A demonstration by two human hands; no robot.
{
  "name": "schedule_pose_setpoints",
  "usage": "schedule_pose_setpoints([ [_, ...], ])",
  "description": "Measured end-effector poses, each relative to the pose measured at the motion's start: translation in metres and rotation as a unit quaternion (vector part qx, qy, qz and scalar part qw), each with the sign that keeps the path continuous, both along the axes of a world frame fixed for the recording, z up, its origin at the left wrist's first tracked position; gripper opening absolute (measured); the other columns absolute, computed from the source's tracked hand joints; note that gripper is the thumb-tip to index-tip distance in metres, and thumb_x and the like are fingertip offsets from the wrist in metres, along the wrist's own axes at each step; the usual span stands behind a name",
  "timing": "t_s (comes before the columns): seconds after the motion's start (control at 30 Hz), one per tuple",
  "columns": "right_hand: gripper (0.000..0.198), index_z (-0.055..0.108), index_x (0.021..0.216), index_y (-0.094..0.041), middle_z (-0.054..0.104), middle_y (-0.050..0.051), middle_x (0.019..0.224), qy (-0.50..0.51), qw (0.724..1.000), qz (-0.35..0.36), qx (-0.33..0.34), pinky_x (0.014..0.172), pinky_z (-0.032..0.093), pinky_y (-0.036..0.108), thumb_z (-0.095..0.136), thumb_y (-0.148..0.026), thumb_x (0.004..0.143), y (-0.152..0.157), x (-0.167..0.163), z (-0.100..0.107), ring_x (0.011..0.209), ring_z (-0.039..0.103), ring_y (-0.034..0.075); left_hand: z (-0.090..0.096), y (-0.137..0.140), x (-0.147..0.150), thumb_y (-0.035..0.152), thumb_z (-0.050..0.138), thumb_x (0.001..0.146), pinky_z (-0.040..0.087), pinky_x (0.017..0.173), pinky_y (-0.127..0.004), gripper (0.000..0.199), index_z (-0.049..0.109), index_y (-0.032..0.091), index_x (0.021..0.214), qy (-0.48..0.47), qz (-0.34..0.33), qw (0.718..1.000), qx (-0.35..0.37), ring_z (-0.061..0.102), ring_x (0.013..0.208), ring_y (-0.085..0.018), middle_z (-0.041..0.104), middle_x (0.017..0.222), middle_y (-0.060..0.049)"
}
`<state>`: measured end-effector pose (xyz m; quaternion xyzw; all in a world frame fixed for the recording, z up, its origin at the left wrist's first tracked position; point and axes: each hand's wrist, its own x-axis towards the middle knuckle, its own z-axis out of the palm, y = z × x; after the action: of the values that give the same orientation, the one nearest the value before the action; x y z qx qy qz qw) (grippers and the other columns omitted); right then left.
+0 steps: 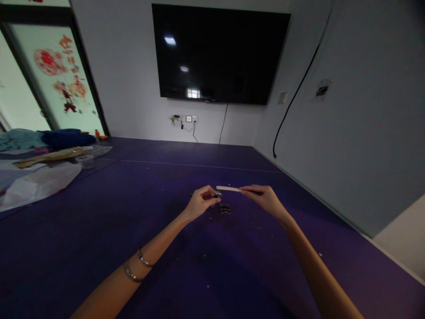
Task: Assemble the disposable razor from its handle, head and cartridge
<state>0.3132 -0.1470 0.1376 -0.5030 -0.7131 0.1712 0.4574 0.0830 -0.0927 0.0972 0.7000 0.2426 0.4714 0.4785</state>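
Out over the dark purple surface (152, 239), my left hand (201, 203) pinches a small dark and silvery part (218, 194), too small to name. My right hand (264, 198) grips one end of a flat, pale wooden-looking stick (229, 189). The stick lies almost level and points left, its free tip just above the small part; whether the two touch I cannot tell. A small dark square piece with light edges (225, 208) rests on the surface between the hands. Something thin and dark (190, 194) shows just left of my left hand.
Clear plastic sheeting (43, 184), a long brown strip (53, 157) and a dark blue cloth (68, 138) lie at the far left. A black cable (295, 93) hangs down the right wall. A large television (219, 53) hangs above wall sockets (188, 118).
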Motion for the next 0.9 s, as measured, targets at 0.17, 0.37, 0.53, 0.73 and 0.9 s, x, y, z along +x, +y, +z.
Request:
schedule_pose_setpoints([
  [0.17,0.026,0.072,0.09,-0.023,0.071,0.006,0.092,-0.008,0.999,0.031,0.002,0.076,0.05,0.033,0.061,-0.04,0.075,-0.0018,-0.0013,0.0022,0.086,0.065,0.021,0.0003,0.0011,-0.0002,0.025,0.07,0.067,0.044,0.06,-0.024,0.019,0.054,0.015,0.07,-0.001,0.001,1.0,0.003,0.056,0.06,-0.01,0.062,0.068,0.0],
  [0.37,0.026,0.072,0.09,-0.023,0.071,0.006,0.094,0.003,1.0,0.01,-0.003,0.08,0.05,0.036,0.06,-0.04,0.075,0.0015,-0.0011,-0.0022,0.089,0.065,0.023,0.0007,0.0024,-0.0013,0.027,0.07,0.067,0.045,0.061,-0.025,0.02,0.055,0.016,0.071,-0.001,0.009,1.0,0.007,0.057,0.062,-0.011,0.062,0.069,-0.001],
  [0.53,0.026,0.072,0.091,-0.023,0.071,0.005,0.092,-0.015,0.999,0.034,0.01,0.076,0.05,0.033,0.061,-0.041,0.075,0.0006,0.0,0.0,0.085,0.065,0.021,0.0014,0.0007,-0.0005,0.024,0.07,0.067,0.045,0.061,-0.025,0.018,0.055,0.015,0.07,-0.006,0.003,1.0,-0.001,0.057,0.062,-0.011,0.062,0.068,0.0],
  [0.73,0.024,0.072,0.088,-0.022,0.071,0.006,0.092,0.007,1.0,0.008,0.003,0.079,0.049,0.034,0.062,-0.039,0.074,0.0015,0.0014,-0.0016,0.087,0.064,0.022,0.0031,-0.0007,-0.0009,0.023,0.071,0.066,0.046,0.065,-0.026,0.018,0.055,0.015,0.07,-0.014,0.002,1.0,-0.006,0.059,0.067,-0.012,0.063,0.071,-0.002],
  [0.9,0.026,0.072,0.089,-0.022,0.071,0.006,0.09,-0.002,0.999,0.044,-0.004,0.076,0.05,0.033,0.063,-0.04,0.073,0.0,0.0008,-0.0001,0.084,0.065,0.021,0.0019,0.0011,-0.0016,0.025,0.071,0.067,0.046,0.064,-0.026,0.019,0.055,0.016,0.071,-0.006,0.004,1.0,0.0,0.059,0.066,-0.012,0.064,0.07,-0.001],
])
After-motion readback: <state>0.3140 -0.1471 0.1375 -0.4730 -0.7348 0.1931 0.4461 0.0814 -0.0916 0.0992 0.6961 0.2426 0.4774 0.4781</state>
